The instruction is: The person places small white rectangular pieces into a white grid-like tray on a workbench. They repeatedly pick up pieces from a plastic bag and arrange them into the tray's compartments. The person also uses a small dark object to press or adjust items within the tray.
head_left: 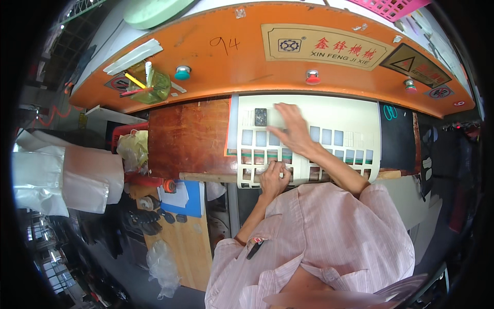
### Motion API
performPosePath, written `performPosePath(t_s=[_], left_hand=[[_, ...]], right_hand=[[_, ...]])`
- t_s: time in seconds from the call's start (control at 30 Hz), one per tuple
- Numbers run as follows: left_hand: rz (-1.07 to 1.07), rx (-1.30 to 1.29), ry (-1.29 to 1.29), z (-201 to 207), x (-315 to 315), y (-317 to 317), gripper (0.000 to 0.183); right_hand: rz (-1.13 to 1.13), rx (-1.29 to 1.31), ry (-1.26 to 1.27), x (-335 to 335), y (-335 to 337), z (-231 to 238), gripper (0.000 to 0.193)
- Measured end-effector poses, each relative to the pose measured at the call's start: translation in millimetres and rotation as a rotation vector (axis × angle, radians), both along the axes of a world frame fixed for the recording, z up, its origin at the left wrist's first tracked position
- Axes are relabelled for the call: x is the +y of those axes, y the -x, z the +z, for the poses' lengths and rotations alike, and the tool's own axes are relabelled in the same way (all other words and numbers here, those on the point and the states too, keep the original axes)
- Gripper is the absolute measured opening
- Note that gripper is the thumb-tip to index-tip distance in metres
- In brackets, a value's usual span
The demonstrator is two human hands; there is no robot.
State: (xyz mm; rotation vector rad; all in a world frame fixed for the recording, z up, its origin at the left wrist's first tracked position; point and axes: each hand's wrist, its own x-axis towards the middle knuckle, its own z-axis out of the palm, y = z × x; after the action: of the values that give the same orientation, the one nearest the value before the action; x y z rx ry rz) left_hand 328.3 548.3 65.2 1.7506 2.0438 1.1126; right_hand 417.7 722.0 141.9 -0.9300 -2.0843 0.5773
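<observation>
A cream sheet (329, 109) lies across the work table, with rows of rectangular openings cut through its nearer part. On the sheet's far left part stands a small dark speckled rectangular block (261, 117). My right hand (293, 130) is over the sheet just right of this block, its fingers stretched out and apart, slightly blurred. At the lower rows of openings, my left hand (275, 178) rests with curled fingers pressed together. What those fingers hold, if anything, cannot be made out. Some openings show pale bluish-white, others the brown and green beneath.
An orange machine beam (206, 62) spans the far side, with a green button (182, 72) and red buttons (313, 77). A transparent cup of pens (154, 86) hangs there. A black panel (397, 135) lies right of the sheet, a wooden board (188, 136) left.
</observation>
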Motion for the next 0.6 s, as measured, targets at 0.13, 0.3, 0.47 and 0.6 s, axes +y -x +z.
performPosePath(t_s=[0.13, 0.3, 0.47, 0.6], left_hand=[[0.012, -0.048, 0.025, 5, 34, 4, 0.005], [-0.002, -0.096, 0.079, 11, 74, 7, 0.006], [0.032, -0.037, 0.008, 20, 110, 5, 0.010], [0.075, -0.018, -0.071, 30, 129, 2, 0.009]], right_hand=[[-0.333, 0.310, -0.030, 28, -96, 28, 0.011], [-0.719, 0.449, -0.350, 99, -219, 77, 0.014], [-0.697, 0.207, -0.379, 101, -249, 88, 0.015], [-0.616, 0.230, -0.252, 61, -237, 80, 0.006]])
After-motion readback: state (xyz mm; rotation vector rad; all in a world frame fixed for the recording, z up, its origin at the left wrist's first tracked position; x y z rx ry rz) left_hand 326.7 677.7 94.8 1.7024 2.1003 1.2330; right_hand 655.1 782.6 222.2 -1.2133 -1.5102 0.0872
